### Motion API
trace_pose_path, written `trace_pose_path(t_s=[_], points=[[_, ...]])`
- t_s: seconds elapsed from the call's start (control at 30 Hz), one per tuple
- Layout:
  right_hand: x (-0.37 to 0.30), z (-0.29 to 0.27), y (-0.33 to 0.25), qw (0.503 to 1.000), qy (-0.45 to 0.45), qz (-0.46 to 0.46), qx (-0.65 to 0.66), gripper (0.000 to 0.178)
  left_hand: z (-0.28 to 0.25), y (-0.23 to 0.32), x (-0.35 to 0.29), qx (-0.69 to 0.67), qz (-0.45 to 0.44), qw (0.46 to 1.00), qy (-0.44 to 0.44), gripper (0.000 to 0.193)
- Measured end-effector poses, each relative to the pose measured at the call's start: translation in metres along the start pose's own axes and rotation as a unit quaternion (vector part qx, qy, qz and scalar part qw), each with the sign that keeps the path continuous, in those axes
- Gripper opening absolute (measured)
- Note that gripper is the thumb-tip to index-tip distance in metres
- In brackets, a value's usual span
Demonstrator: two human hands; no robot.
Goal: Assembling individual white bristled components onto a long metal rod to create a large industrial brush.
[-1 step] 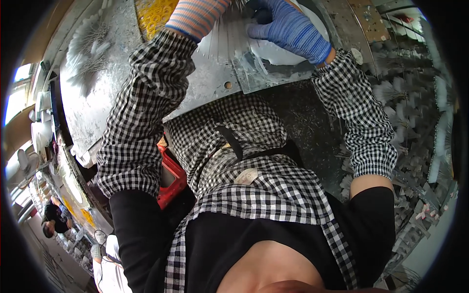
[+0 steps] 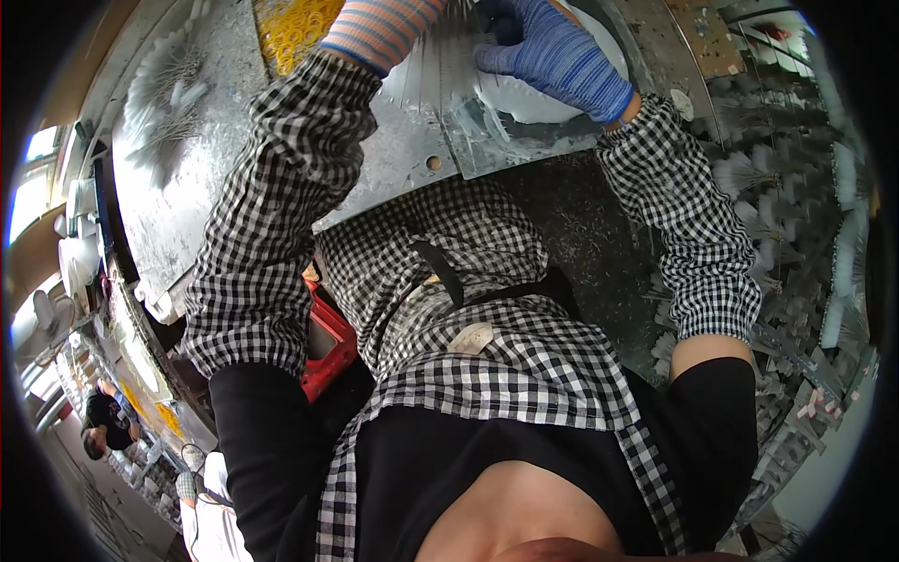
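Note:
At the upper edge, my left hand [image 2: 384,30], in an orange-and-grey striped glove, reaches over the metal table [image 2: 403,155]; its fingers lie outside the picture. My right hand [image 2: 562,61] wears a blue striped glove. Its thumb points left and its fingers curve upward around a dark spot, so it looks closed on something I cannot make out. Between the hands, a blurred fan of thin pale strands [image 2: 426,70] spreads over the table. Beneath my right hand lies a round white patch [image 2: 534,101] on a grey, smeared plate [image 2: 501,157].
Yellow rings [image 2: 298,33] lie in a heap beside my left glove. Bundles of fine pale bristles [image 2: 169,94] rest on the table's left part. A red plastic frame [image 2: 330,351] stands below the table edge. Many similar bundles [image 2: 777,206] fill the right side. Two people are at the far left.

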State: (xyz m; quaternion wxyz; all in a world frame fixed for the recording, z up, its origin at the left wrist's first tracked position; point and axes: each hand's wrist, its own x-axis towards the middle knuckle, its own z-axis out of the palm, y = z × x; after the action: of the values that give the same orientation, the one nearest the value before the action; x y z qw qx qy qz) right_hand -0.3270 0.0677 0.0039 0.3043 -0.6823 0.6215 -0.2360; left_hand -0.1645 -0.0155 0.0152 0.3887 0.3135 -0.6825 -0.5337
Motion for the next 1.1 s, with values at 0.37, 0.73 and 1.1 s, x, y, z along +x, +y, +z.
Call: trace_pose_path(t_s=[0.37, 0.73, 1.1], points=[[0.012, 0.009, 0.108, 0.965, 0.077, -0.21, -0.138, 0.034, 0.033, -0.025, 0.04, 0.501, 0.381, 0.771, -0.099, 0.047], [0.018, 0.027, 0.141, 0.943, 0.122, -0.227, -0.211, 0.026, 0.047, -0.034, 0.039, 0.497, 0.39, 0.757, -0.163, 0.047], [0.013, 0.035, 0.14, 0.939, 0.168, -0.235, -0.188, 0.026, 0.049, -0.032, 0.04, 0.496, 0.371, 0.762, -0.188, 0.044]])
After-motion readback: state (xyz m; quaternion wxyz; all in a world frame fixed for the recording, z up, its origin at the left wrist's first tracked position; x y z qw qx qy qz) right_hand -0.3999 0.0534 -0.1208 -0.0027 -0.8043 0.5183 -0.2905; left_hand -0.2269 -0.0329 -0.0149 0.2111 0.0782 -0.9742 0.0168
